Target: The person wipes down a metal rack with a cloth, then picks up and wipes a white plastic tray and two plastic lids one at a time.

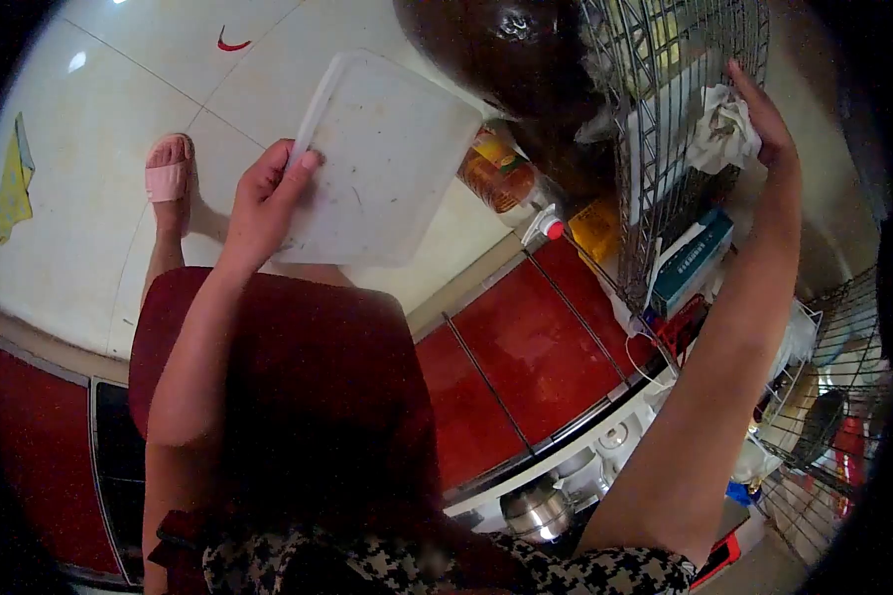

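In my left hand [265, 203] is a translucent plastic lid [392, 164], rectangular with rounded corners and small dark specks. The thumb lies over its rim, and the fingers are mostly hidden behind. It is held out over the pale floor, tilted. My right hand [772, 129] reaches far forward on the right and is closed on a crumpled white tissue [722, 131]. The tissue is right up against the metal wire rack [653, 119], overlapping its bars. Below that hand, a teal box [693, 260] sits beside the rack.
An oil bottle [496, 171] and a red-capped container [554, 229] stand near the rack, by a large dark brown object [506, 59]. Red tiles [536, 347] edge the shelves, with a steel pot [536, 511] below. A yellow cloth [15, 188] lies on the floor.
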### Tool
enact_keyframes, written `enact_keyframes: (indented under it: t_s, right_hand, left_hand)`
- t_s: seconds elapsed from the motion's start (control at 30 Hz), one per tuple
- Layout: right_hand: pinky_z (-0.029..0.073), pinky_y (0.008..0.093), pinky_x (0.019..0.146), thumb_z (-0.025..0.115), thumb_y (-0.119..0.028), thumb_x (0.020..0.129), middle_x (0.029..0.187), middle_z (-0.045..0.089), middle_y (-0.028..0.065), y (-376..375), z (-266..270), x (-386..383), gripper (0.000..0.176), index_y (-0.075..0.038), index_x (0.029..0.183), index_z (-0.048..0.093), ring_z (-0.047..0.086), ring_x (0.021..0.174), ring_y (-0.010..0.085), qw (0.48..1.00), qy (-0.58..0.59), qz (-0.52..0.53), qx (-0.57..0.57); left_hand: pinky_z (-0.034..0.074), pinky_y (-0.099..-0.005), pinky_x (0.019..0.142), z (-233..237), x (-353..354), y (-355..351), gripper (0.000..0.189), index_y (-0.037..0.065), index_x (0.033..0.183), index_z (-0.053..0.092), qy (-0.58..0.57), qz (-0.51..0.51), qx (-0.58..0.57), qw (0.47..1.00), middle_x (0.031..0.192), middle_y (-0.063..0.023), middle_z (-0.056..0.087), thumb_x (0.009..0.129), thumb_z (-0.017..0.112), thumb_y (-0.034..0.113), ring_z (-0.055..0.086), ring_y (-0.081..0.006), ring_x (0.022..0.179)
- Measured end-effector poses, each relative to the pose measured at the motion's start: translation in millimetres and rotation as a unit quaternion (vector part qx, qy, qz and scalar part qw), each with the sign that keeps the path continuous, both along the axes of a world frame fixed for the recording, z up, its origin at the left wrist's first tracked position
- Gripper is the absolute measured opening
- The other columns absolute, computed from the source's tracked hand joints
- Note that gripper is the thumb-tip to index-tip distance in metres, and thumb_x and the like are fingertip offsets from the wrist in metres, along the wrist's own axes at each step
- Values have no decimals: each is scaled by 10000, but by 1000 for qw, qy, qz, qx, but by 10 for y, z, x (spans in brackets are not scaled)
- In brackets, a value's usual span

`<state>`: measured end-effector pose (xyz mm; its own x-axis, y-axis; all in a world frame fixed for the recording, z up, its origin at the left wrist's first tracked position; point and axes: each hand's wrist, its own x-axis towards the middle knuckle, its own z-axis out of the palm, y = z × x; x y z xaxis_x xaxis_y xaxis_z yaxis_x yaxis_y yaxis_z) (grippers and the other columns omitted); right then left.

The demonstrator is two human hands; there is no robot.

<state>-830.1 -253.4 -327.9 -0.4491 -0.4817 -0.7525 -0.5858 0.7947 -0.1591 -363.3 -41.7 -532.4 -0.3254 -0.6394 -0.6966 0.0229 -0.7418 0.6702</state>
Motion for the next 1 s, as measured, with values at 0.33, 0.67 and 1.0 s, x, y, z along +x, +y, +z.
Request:
enact_keyframes:
  t_s: [0.33,0.67,1.0]
  right_hand:
    - [470,298,765,557,-557,786,1024,595,71,-109,-29,-286,658,-14,1155,521,587,887,164,999,10,-40,28]
    - [454,285,780,562,-490,814,1071,582,81,-7,10,-148,616,4,1180,514,572,917,153,994,109,7,-19]
    - [442,283,794,611,-380,816,1085,574,82,806,515,582,505,-10,1155,548,550,940,150,949,148,-66,-271]
  left_hand:
    - [363,-203,610,-17,11,-3,266,36,909,569,5,-25,6,1000,705,54,469,903,512,296,421,-46,664]
    - [302,-184,570,-18,-69,13,268,43,879,555,-15,-18,-2,1000,684,77,422,909,501,305,358,-25,636]
    - [312,-181,587,-34,-57,10,241,49,879,555,-12,-53,21,998,696,72,438,910,504,282,374,-22,653]
